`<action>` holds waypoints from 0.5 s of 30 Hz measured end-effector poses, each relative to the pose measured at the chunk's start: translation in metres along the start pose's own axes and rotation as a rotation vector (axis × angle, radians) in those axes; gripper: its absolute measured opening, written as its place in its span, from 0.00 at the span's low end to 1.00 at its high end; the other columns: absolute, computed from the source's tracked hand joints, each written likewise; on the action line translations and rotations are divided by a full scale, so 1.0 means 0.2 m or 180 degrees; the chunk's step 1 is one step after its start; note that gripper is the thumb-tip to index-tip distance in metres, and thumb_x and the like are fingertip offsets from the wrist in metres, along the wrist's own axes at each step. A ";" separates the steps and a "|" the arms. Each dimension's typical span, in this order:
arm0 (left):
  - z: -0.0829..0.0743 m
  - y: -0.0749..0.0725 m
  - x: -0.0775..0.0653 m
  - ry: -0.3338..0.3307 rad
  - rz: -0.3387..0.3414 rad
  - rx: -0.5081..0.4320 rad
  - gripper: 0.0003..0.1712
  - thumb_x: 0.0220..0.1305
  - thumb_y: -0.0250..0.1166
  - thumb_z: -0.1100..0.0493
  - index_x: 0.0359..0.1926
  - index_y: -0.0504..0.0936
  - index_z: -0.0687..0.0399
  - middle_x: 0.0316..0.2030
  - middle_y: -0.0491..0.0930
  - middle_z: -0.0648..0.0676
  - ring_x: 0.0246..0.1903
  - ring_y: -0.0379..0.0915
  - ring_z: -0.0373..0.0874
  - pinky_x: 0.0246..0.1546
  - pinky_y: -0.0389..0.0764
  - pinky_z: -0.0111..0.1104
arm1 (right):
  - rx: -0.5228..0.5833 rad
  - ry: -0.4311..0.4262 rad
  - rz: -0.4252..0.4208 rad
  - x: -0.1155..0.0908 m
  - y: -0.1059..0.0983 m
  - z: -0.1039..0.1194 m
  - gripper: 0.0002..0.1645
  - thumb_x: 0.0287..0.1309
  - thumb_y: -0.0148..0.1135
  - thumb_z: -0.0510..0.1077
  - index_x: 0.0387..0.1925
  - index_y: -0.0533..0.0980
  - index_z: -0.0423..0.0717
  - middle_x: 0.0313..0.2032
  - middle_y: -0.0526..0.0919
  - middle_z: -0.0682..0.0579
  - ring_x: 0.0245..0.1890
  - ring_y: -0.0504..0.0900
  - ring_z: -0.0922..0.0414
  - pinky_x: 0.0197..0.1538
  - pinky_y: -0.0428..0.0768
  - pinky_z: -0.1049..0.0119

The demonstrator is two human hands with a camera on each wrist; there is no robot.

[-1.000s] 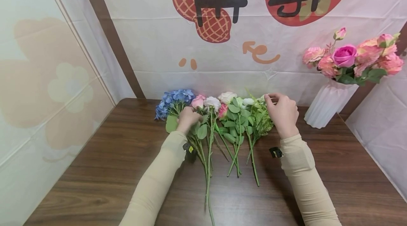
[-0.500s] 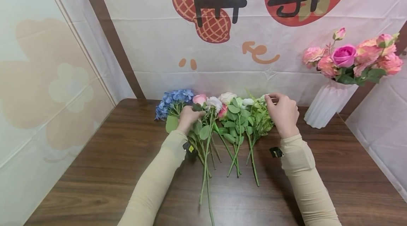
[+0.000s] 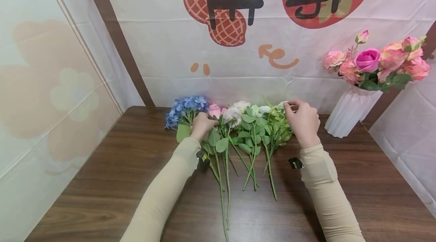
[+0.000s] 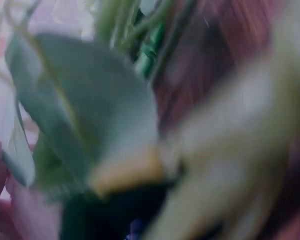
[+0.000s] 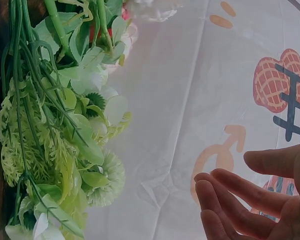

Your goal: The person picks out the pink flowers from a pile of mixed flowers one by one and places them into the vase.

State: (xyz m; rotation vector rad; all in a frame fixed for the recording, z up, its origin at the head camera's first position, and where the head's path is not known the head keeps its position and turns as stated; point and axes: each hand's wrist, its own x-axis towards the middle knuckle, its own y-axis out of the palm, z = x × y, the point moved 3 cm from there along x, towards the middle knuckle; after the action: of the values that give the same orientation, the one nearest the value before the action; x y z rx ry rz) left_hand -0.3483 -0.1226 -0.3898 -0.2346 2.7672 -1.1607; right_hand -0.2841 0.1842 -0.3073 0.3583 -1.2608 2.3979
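Observation:
My left hand (image 3: 201,125) pinches among the flower heads, by the stem of a pale pinkish-white flower (image 3: 232,115) and close under a pink rose (image 3: 214,110); its fingertips are partly hidden by leaves. In the left wrist view a large green leaf (image 4: 85,95) covers most of the fingers, and the picture is blurred. At the right end of the row my right hand (image 3: 303,124) hovers beside green foliage (image 3: 280,128). The right wrist view shows this hand (image 5: 260,200) with relaxed, slightly bent fingers and nothing between them.
Blue hydrangeas (image 3: 190,106) lie at the left end of the row. A white ribbed vase (image 3: 352,111) holding pink flowers (image 3: 368,60) stands at the back right of the wooden table (image 3: 102,189). A printed cloth (image 3: 160,45) hangs behind.
The pale flower has shifted slightly right and towards me, and its long stem swung left, then right. The left hand moved only a little; the right hand stayed in place.

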 end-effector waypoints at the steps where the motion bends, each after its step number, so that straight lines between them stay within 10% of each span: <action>1: 0.00 0.00 0.00 0.0024 0.0009 0.0117 0.17 0.53 0.69 0.45 0.25 0.76 0.52 0.27 0.79 0.52 0.34 0.75 0.51 0.59 0.61 0.57 | -0.0001 0.0005 0.0002 0.00 0.00 0.00 0.25 0.64 0.48 0.62 0.49 0.81 0.54 0.42 0.86 0.48 0.37 0.83 0.42 0.32 0.76 0.46; 15: -0.02 0.04 0.05 0.0101 0.0130 0.0775 0.21 0.48 0.72 0.45 0.36 0.80 0.53 0.42 0.82 0.56 0.46 0.76 0.55 0.60 0.57 0.63 | -0.0038 0.0007 0.0047 0.00 0.01 0.00 0.24 0.65 0.49 0.61 0.49 0.81 0.54 0.43 0.86 0.48 0.35 0.83 0.42 0.32 0.76 0.47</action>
State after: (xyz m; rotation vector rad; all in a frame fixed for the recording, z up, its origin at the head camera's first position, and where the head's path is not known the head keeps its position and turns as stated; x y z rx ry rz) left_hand -0.3598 -0.1157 -0.3932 -0.1340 2.6093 -1.4852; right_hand -0.2846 0.1832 -0.3098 0.3439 -1.2808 2.4013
